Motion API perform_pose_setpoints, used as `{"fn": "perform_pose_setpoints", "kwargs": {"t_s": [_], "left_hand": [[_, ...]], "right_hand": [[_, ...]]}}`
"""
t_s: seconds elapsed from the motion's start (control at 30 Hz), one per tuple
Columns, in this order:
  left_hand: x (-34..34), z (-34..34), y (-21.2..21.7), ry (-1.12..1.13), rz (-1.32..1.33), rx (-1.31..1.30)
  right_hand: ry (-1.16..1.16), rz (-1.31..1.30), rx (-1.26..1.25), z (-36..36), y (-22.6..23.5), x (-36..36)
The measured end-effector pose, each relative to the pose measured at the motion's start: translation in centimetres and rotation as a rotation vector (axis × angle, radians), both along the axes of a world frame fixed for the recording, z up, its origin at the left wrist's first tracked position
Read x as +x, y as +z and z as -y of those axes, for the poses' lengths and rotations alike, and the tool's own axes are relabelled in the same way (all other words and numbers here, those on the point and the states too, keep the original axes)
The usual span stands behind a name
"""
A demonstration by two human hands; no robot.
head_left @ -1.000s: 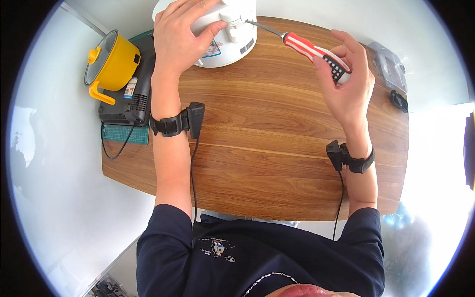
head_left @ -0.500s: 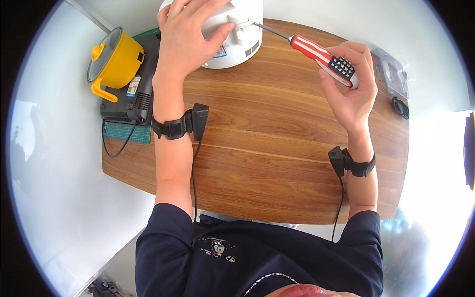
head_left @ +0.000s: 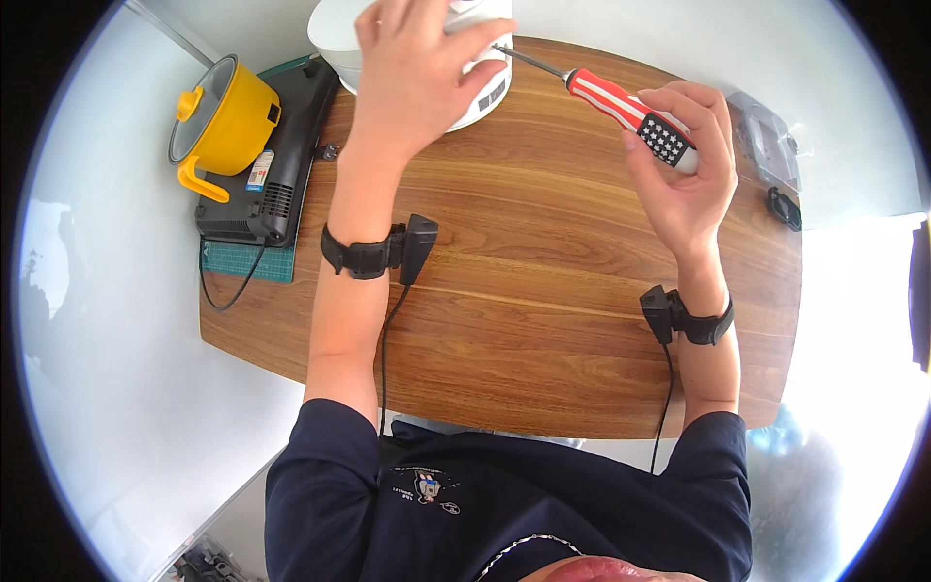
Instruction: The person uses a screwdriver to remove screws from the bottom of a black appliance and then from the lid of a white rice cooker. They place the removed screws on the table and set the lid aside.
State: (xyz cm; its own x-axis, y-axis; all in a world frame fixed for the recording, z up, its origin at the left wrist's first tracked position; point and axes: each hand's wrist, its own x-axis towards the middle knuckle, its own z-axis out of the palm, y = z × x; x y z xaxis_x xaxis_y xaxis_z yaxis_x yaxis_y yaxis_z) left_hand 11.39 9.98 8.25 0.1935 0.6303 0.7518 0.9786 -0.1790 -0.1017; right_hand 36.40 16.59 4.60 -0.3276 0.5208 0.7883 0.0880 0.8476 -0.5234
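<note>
A screwdriver with a red and white striped grip and a starred black patch is held in my right hand. Its shaft points left, and the tip meets the side of a rounded white appliance at the table's far edge. My left hand reaches over that appliance with fingers apart. The index finger and thumb lie on either side of the screwdriver's tip, and nothing shows in their grasp. The upper part of the appliance is cut off by the frame, and my left hand covers much of its front.
To the left, a yellow pot with a glass lid stands on a black appliance over a green cutting mat. A clear plastic package and a small black object lie at the right edge. Cables trail from both wrist straps.
My left hand has shifted right across the white appliance, its index finger and thumb now beside the screwdriver's tip. The screwdriver's handle has turned a little; my right hand has barely moved.
</note>
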Motion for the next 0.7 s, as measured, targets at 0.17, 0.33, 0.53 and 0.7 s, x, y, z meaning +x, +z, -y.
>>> {"fn": "perform_pose_setpoints", "kwargs": {"t_s": [0.17, 0.33, 0.53, 0.7], "left_hand": [[0.5, -1.0, -1.3, -0.004, -0.031, 0.089], [1.3, -0.7, -1.0, 0.038, -0.03, 0.064], [1.6, -1.4, -1.8, 0.083, 0.039, 0.065], [1.0, -2.6, -2.1, 0.026, 0.069, 0.112]], "right_hand": [[-0.001, 0.012, 0.074, 0.0, 0.0, 0.0], [0.003, -0.003, 0.088, 0.0, -0.1, 0.1], [0.018, -0.019, 0.132, -0.2, 0.2, 0.3], [0.029, -0.026, 0.173, -1.1, 1.4, 2.1]]}}
